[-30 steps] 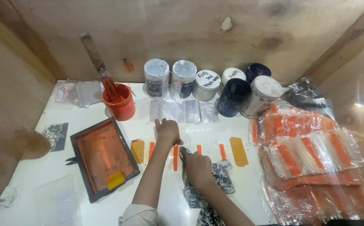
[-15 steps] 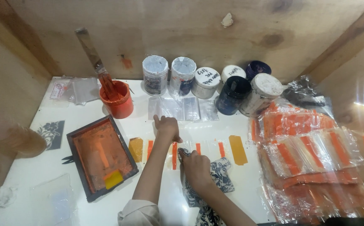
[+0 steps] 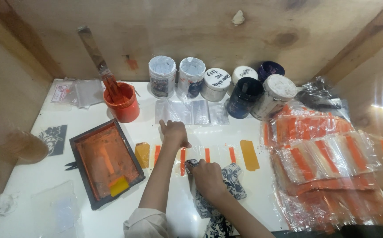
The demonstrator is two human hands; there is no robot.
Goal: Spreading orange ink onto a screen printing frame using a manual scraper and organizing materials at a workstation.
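So standing here by the white tabletop (image 3: 244, 194), the left hand (image 3: 174, 133) is lying flat, fingers together and pressed down on a row of clear plastic sleeves with orange stripes (image 3: 196, 154), which sits across the middle of the tabletop. The right hand (image 3: 205, 176) is just below that row, fingers curled and bunched around a dark blue patterned rag (image 3: 233, 183), knuckles up against the near edge of the sleeves. The rag trails back along the forearm toward the person.

At each end of the row there's a yellowish-orange strip, one on the left (image 3: 142, 154) and one on the right (image 3: 249, 154).

To the left is a dark-framed printing screen (image 3: 108, 161) smeared with orange ink, with a small yellow squeegee (image 3: 119, 186) lying near its lower corner. Behind it stands an orange tub (image 3: 122, 102) with a flat scraper (image 3: 99, 64) stuck in it, leaning left.

Along the plywood back wall there's a cluster of ink jars (image 3: 218, 83), some with white lids, a couple dark blue. Blank clear sleeves (image 3: 191, 112) lie in front of the jars. On the right, a big messy pile of finished orange-striped sleeves (image 3: 332, 163) spreads out to the tabletop's edge.
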